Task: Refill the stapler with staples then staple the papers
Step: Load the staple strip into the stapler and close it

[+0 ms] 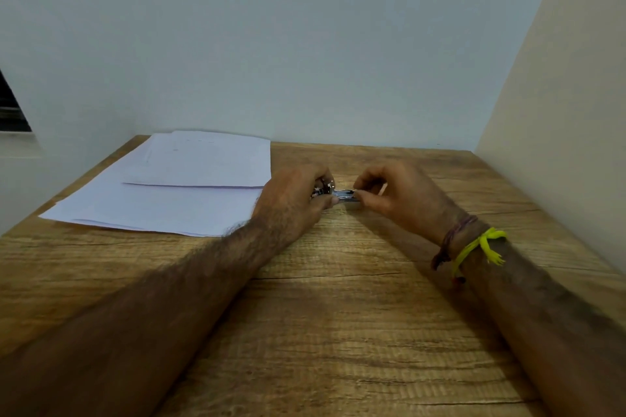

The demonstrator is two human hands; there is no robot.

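Observation:
A small metal stapler (342, 195) lies between my two hands at the middle of the wooden table (338, 332). My left hand (294, 201) grips its left end, with fingers curled over the body. My right hand (399, 195) pinches the shiny part at the stapler's right end between thumb and fingers. Most of the stapler is hidden under my fingers, and I cannot make out any staples. White papers (169, 189) lie in loose overlapping sheets at the far left of the table, apart from both hands.
Pale walls close in the table at the back and on the right. The papers reach the table's left edge. Thread bands, one yellow (481, 247), circle my right wrist. Bare wood lies in front of my forearms.

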